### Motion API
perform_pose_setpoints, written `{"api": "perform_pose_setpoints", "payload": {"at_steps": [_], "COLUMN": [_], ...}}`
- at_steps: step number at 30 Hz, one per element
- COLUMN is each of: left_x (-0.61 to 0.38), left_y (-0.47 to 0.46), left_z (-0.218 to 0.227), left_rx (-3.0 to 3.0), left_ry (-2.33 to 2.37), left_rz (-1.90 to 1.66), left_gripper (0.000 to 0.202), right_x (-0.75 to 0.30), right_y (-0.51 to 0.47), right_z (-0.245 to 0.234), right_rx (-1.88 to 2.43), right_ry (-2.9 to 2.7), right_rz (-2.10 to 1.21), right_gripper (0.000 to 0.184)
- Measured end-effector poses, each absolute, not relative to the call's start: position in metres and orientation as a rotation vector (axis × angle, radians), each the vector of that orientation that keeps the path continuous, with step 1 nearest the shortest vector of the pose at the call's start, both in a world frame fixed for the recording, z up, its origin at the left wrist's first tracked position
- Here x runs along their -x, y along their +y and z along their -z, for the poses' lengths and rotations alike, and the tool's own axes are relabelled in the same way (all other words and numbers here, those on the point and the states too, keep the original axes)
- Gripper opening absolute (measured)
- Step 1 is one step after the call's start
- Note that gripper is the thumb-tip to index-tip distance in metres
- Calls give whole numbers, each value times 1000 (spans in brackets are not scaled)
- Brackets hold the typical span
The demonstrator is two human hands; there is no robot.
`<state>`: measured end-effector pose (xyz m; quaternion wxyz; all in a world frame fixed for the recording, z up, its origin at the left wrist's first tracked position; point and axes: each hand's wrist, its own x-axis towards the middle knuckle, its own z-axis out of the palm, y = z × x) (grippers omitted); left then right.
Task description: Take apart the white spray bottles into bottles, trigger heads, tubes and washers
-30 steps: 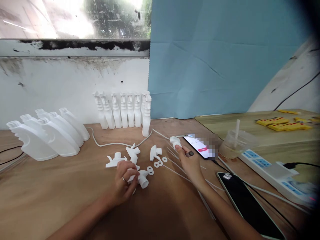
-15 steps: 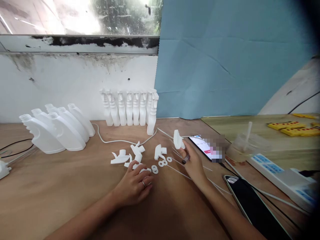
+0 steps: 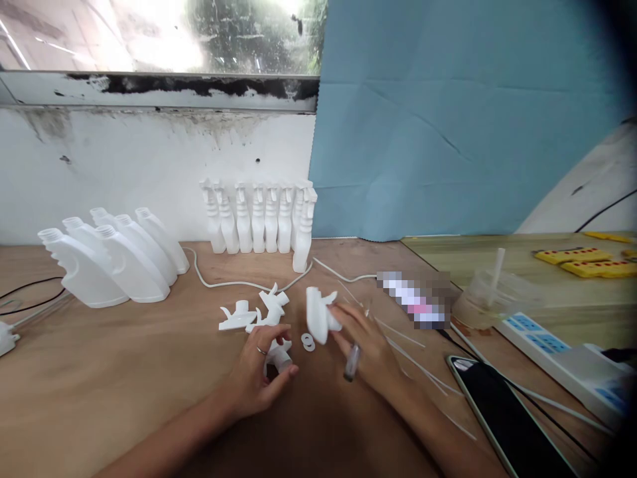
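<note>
My left hand (image 3: 251, 375) has its thumb and fingers curled round a white trigger spray head (image 3: 283, 358), its round collar facing the thumb. To its right, my right hand (image 3: 371, 348) grips another white spray head (image 3: 317, 315) by its trigger side. A small dark grey cylinder (image 3: 352, 363) sits against the fingers of that hand. More loose spray heads (image 3: 239, 315) lie just beyond my left hand. Between the hands, flat white ring washers (image 3: 308, 342) rest on the table. Thin white tubes (image 3: 403, 332) lie beside and behind my right hand.
Several open white bottles (image 3: 132, 262) stand at the left. A row of bottles with spray heads (image 3: 259, 219) lines the wall. A lit phone (image 3: 411, 299), a dark phone (image 3: 497, 405), a power strip (image 3: 532, 332), cables and a clear cup with a straw (image 3: 490, 289) occupy the right.
My right hand has brought its spray head left and nearer, over where another spray head and some washers lay. My left hand has turned and closed round a spray head.
</note>
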<state>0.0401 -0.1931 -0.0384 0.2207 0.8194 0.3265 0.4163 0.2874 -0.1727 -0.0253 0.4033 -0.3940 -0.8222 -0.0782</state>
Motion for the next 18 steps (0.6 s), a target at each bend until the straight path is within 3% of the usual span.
{"api": "perform_pose_setpoints", "payload": {"at_steps": [4, 10, 15, 18], "left_x": [-37, -42, -48, -51], "left_y": [-193, -188, -183, -181], "left_z": [44, 46, 52, 54], "left_rx": [-2188, -2057, -1691, -1600], "left_ry": [887, 944, 937, 935], "left_rz": [-1109, -1115, -1290, -1325], "left_gripper": [79, 55, 42, 41], "right_x": [-261, -256, -265, -264], "right_y": [-186, -191, -197, -197], "right_z": [29, 33, 31, 30], "right_rx": [812, 831, 1037, 1028], "right_ry": [-2219, -2138, -1744, -1615], "right_rz": [190, -49, -669, -963], "right_gripper": [47, 44, 62, 52]}}
